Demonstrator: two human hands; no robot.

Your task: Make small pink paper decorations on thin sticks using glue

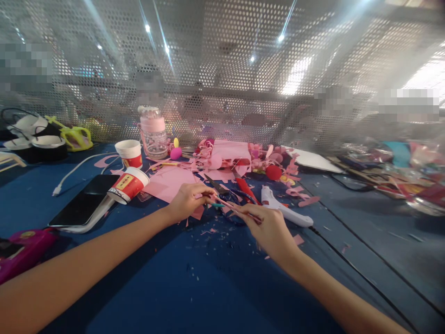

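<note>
My left hand (189, 200) is closed, its thumb and fingertips pinching one end of a thin pink strip (223, 201), which looks like paper or foam. The other end lies between the fingertips of my right hand (267, 227), also closed. Just under the strip, by my left fingertips, is a small teal piece (218, 205) whose kind I cannot make out. Behind my hands lie open scissors (218, 185) with dark blades and a red-handled tool (247, 189). A white glue gun (290, 211) rests on its side beyond my right hand. Pink sheets (174, 182) spread behind my left hand.
Two red-and-white paper cups, one upright (129, 153) and one tipped (128, 185), stand near a black phone (85, 202). Behind them is a pink-lidded bottle (153, 134). Pink cut pieces (231, 155) are heaped before the perforated metal screen (225, 69). The glue gun's cord (361, 273) runs right.
</note>
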